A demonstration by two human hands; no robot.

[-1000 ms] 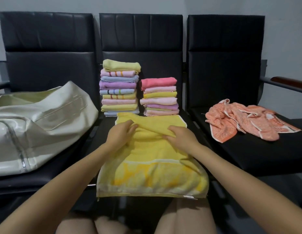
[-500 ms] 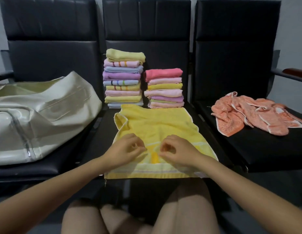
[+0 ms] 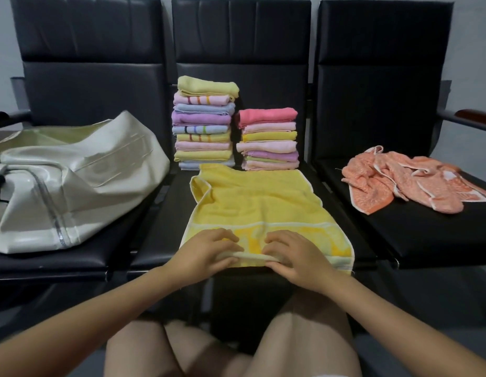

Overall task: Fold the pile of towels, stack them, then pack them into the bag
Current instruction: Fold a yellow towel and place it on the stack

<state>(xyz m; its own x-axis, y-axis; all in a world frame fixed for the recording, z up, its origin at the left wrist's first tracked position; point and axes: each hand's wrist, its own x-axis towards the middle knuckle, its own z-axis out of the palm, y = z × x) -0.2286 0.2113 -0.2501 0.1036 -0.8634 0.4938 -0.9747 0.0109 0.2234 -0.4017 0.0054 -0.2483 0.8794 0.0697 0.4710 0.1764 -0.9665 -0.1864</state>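
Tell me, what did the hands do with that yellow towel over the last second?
Both hands came back from the yellow towel's far part to its near edge. The left hand and right hand now pinch that edge, lifting it slightly. The towel now lies spread flatter on the seat. The two stacks, the bag and the orange towels stayed put.

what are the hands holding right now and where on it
Both the left hand and the right hand pinch the yellow towel along its near hem, fingers curled over the edge near the middle.
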